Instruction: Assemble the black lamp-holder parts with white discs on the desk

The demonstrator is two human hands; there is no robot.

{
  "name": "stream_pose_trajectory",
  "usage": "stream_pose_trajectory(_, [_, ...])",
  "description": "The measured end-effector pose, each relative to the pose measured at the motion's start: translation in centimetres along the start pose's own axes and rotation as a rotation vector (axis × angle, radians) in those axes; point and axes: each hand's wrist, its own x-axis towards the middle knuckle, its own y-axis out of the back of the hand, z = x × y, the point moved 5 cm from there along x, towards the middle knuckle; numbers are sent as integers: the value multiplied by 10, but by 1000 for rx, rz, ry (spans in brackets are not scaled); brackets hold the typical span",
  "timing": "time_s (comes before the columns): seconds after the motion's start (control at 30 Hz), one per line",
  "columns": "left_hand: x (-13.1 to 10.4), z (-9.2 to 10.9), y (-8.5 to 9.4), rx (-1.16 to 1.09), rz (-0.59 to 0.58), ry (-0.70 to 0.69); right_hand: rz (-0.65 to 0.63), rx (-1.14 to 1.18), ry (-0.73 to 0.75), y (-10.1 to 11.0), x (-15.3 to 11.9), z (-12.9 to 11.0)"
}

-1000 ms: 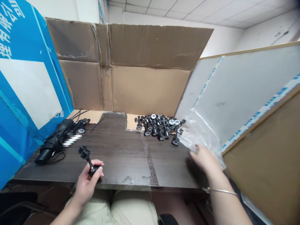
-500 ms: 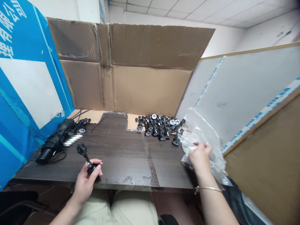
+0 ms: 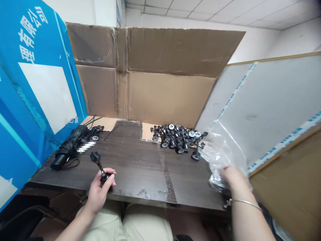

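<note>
In my left hand (image 3: 102, 188) is a small black stand (image 3: 99, 167) with a round base, a jointed stem and a clamp-like head. My fingers and thumb close around its base, and the head points up and away to the left, over the near part of the table. At the right, my right hand (image 3: 233, 177) is at the crumpled clear plastic bag (image 3: 220, 150). Its fingers are blurred and hidden, so I cannot tell what they grip. A heap of similar black stands (image 3: 177, 139) lies at the back, and a single stand (image 3: 196, 154) sits beside the bag.
A black folded umbrella (image 3: 71, 144) lies at the left of the dark table (image 3: 135, 160), with thin black strips (image 3: 110, 133) near it. Tall cardboard (image 3: 170, 97) closes off the back. A blue panel (image 3: 60, 77) stands left, a pale board (image 3: 276, 110) right.
My right hand has moved nearer and to the right at the bag, its fingers now less visible. The left hand keeps its hold on the stand. The whole view has shifted slightly.
</note>
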Motion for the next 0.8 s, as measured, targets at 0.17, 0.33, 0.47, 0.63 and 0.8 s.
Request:
stream_pose_trajectory(0.17, [0, 0, -1, 23, -21, -3, 211, 10, 30, 39, -31, -40])
stream_pose_trajectory(0.33, [4, -5, -9, 92, -94, 119, 116, 659, 362, 55, -76, -127])
stream_pose_trajectory(0.47, [14, -4, -17, 213, -199, 109, -342, 916, 571, 38, -117, -204])
stream_pose_trajectory(0.63, [40, -2, -28, 362, -303, 58, -654, 989, 549, 0, -134, -266])
stream_pose_trajectory(0.8, [84, -2, -47, 378, -341, 60, -854, 1383, 145, -50, -116, -287])
